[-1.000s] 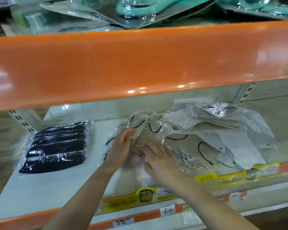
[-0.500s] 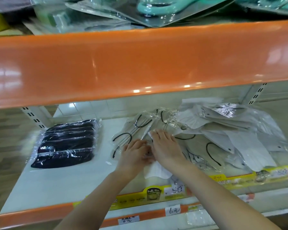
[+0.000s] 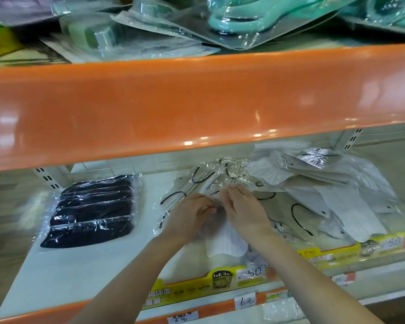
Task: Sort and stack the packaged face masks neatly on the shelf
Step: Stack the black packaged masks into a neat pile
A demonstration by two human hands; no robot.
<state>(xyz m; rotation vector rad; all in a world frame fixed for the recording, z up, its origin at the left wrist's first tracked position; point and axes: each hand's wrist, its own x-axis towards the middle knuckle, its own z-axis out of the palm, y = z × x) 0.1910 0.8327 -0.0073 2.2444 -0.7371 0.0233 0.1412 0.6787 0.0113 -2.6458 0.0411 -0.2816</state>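
A loose heap of clear-wrapped white face masks (image 3: 325, 183) with black ear loops covers the right half of the white shelf (image 3: 80, 272). A stack of wrapped black masks (image 3: 91, 209) lies flat at the left. In the middle, both hands work on one small bundle of white mask packets (image 3: 224, 242). My left hand (image 3: 189, 218) has its fingers curled round the bundle's left side. My right hand (image 3: 243, 211) lies over its top with fingers bent down onto the plastic. The bundle's lower end sticks out beneath my wrists.
The orange front rail of the upper shelf (image 3: 196, 101) hangs low over the work area. Above it lie blister-packed teal items (image 3: 231, 17). Yellow price strips and paper tags (image 3: 245, 300) run along the shelf's front edge. Bare shelf surface lies between the two mask groups.
Both hands have drawn closer together over the bundle and shifted slightly toward me. The left hand's fingers curled in on the packets. The view has drifted a little to the left.
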